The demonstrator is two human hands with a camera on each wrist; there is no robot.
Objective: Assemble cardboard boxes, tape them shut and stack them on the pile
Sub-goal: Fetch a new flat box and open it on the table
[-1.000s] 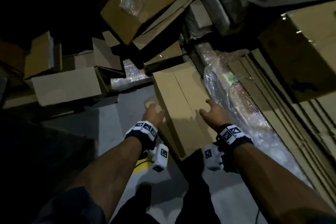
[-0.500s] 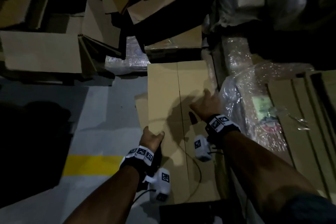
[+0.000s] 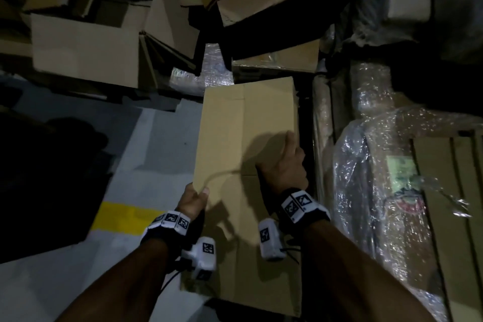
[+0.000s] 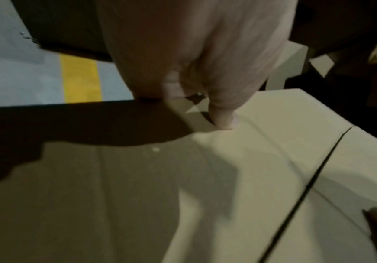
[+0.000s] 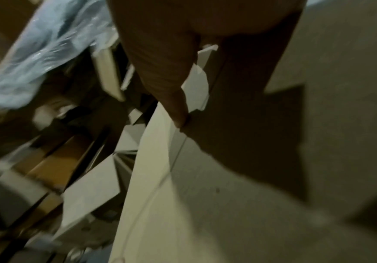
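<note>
My left hand (image 3: 193, 197) pinches flattened cardboard box (image 3: 245, 138) at left edge, right hand (image 3: 286, 162) grips right edge. Light, stiff, floppy along creases; hold edges mid-length.

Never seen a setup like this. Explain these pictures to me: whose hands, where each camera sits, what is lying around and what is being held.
No machine here: a person wears a head camera and one camera on each wrist. The head view looks down at both arms. The left hand and right hand grip opposite edges of a flattened cardboard box. Each wrist view looks along one hand at that cardboard; the left thumb presses on it. Beyond lie a pile of boxes, plastic-wrapped bundles and a grey floor with a yellow line.
</note>
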